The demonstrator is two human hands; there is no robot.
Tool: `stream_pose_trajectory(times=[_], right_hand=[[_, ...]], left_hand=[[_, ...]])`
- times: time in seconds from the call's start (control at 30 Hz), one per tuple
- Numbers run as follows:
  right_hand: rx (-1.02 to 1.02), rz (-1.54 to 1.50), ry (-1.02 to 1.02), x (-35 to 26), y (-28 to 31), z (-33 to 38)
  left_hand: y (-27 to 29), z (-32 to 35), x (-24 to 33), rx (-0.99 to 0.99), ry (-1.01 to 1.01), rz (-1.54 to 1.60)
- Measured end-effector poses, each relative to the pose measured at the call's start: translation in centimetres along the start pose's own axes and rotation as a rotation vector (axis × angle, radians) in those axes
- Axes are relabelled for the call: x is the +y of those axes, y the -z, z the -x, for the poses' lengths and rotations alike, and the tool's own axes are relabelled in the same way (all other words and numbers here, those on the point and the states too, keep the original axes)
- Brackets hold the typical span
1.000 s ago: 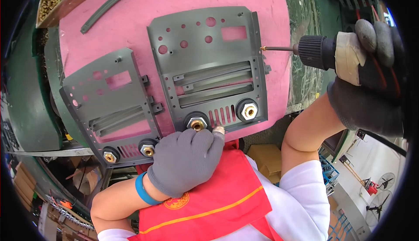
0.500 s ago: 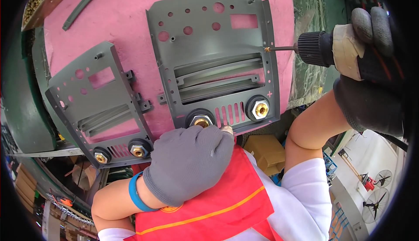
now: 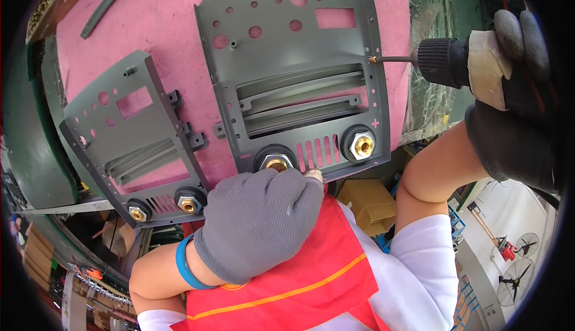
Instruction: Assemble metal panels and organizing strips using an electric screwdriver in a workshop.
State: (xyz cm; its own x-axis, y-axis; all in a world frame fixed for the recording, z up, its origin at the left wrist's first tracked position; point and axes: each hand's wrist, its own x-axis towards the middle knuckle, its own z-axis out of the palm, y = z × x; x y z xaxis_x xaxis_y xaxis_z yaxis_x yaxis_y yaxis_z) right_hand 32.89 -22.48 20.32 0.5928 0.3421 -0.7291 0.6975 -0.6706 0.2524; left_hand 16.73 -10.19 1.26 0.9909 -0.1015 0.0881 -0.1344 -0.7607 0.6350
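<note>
A grey sheet-metal front panel (image 3: 287,55) with round holes, slots and two black-collared brass sockets lies in front of me. My left hand (image 3: 260,223), in a grey glove, is closed on its near edge, the thumb beside the vent slots. The fingertips under the edge are hidden. At the right, my right hand (image 3: 509,145), in a dark glove, is wrapped round a black power screwdriver (image 3: 443,62) with tan tape on its body. Its bit points left, with a small brass-coloured screw (image 3: 372,59) at the tip, against the panel's right side flange.
A second similar grey panel (image 3: 111,136) lies to the left. Both rest on a pink mat (image 3: 179,25), which also bears a curved grey strip (image 3: 111,1). A cardboard box (image 3: 368,205) stands below the table's near edge. Fans (image 3: 516,277) are at the lower right.
The view has shifted slightly, so the panels and screwdriver appear a little higher. The screw stays at the panel's right flange, and both hands keep their hold.
</note>
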Motion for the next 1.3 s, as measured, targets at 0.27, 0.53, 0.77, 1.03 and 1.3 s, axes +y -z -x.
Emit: stream_pose_trajectory(times=[0.27,0.53,0.77,1.03,1.3], right_hand=[[-0.029,-0.029,-0.001,0.3,-0.1,-0.4],[-0.036,-0.059,0.0,0.4,0.1,-0.8],[-0.043,-0.08,-0.003,0.2,0.3,-0.9],[0.007,-0.07,0.01,-0.3,1.2,-0.1],[0.056,-0.05,0.0,-0.7,2.4,0.8]], left_hand=[[0.2,-0.4,0.1,-0.03,0.012,0.043],[0.6,-0.9,-0.1,-0.117,0.023,0.065],[0.5,-1.0,0.4,-0.123,0.075,0.066],[2.2,-2.7,-0.8,-0.064,0.794,1.356],[1.2,-4.6,-2.1,-0.021,0.843,1.721]])
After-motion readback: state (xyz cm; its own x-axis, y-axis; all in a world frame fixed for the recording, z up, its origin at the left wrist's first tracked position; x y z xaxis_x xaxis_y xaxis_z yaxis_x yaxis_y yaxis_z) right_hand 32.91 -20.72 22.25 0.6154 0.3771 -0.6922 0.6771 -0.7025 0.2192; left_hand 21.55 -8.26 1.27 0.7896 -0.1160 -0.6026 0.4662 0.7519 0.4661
